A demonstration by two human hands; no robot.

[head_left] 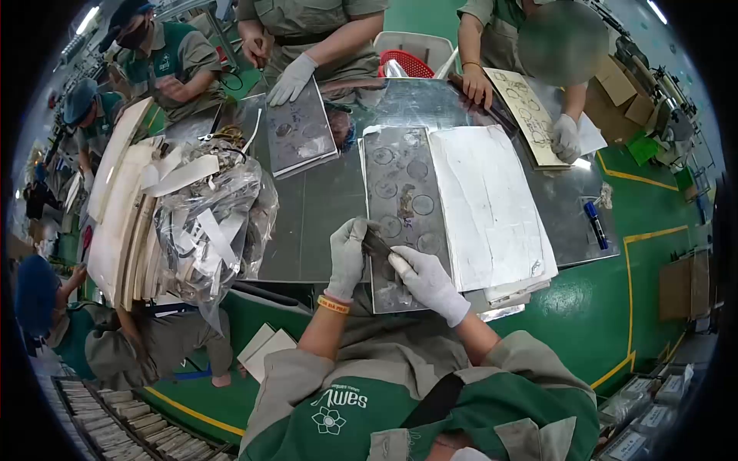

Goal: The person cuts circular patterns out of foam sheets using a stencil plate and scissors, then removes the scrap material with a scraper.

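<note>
My left hand (350,257), in a pale glove with an orange band at the wrist, is closed on a small dark piece (377,246). My right hand (427,286), also gloved, pinches the same piece from the other side. Both hands are over the near part of a long dark board (407,184) marked with circles. Against the board's right side lies a stack of worn white sheets (492,200). What exactly the dark piece is cannot be made out.
Across the metal table (315,223), co-workers handle a grey board (298,131) and a cream board (523,115). A clear plastic bag of scraps (211,223) and curved pale boards (127,223) are at the left. A blue marker (596,223) lies at the right edge.
</note>
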